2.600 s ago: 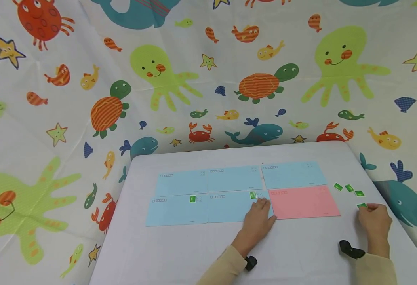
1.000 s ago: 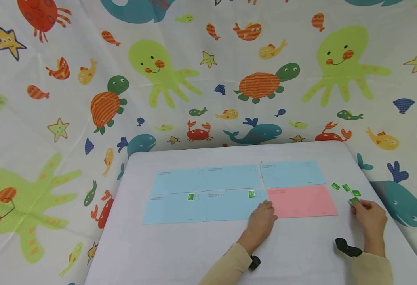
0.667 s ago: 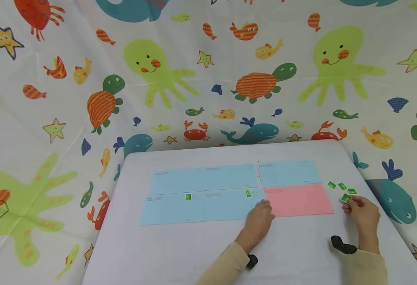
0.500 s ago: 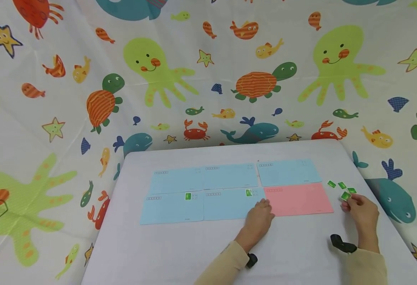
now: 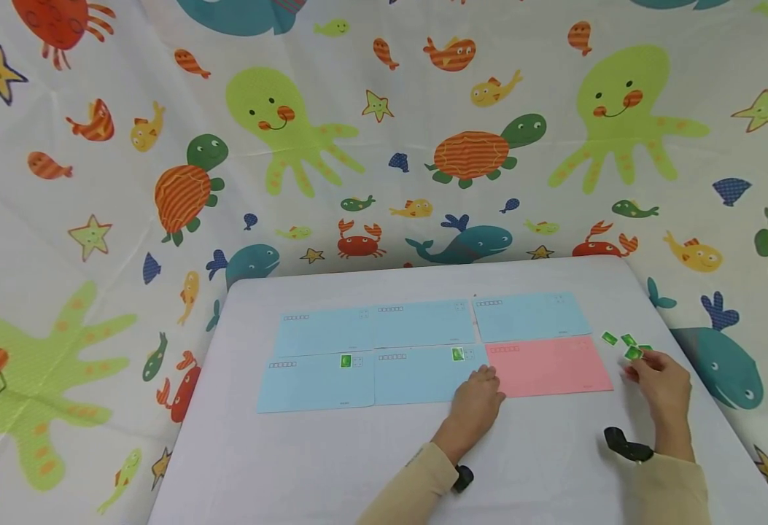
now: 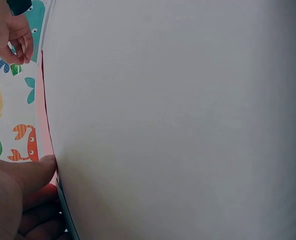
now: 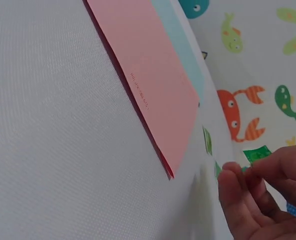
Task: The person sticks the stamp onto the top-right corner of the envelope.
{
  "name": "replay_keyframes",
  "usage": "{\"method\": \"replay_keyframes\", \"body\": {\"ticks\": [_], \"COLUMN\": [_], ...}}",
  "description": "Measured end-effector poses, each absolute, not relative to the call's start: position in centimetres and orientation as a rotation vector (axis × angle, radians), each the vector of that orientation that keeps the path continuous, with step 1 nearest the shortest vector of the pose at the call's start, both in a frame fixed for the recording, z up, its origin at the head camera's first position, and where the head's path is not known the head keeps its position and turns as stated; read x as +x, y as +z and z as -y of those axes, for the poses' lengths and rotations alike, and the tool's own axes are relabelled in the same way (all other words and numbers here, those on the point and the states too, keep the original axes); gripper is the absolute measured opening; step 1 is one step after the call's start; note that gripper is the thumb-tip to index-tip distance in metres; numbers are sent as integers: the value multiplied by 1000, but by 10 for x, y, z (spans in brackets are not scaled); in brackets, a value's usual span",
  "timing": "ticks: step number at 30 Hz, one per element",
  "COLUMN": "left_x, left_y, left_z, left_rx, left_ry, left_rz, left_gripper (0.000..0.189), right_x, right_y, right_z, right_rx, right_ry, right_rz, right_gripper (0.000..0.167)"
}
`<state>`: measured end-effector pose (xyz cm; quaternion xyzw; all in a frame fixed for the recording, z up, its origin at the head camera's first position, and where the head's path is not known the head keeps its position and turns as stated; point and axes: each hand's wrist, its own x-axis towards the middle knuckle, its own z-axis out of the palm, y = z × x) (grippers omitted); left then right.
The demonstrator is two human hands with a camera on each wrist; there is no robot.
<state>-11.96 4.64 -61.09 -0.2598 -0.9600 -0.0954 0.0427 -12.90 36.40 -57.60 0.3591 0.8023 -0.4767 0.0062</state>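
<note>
The left hand is resting relaxed fingers across the seam of a blue envelope and the pink envelope, while, on the surface's right side, the right hand is pinching one green stamp between nearly closed fingers, beside three loose stamps.

On the white desk lie five blue envelopes in two rows, with a pink envelope at the near row's 3 o'clock end; loose green stamps lie between its 2 and 3 o'clock.
</note>
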Motion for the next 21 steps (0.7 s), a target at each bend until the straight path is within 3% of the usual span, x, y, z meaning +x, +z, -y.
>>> {"method": "replay_keyframes", "body": {"ticks": [8,16,21], "left_x": [-118,-114,-112], "left_y": [-609,-609,-609], "left_z": [-44,-40,-38], "left_rx": [-798,-802,-797], "left_ry": [-330,-375,-419], "left_rz": [2941,2949,2948], "left_gripper": [28,28,27], "right_x": [-125,-120,-116], "right_y": [-573,-571,-570], "right_z": [-355,-350,-349], "right_rx": [1154,1193,1173], "right_ry": [-1652,-1523,-1562], "right_rz": [-2418,-2485,-2461], "right_gripper": [54,53,45]}}
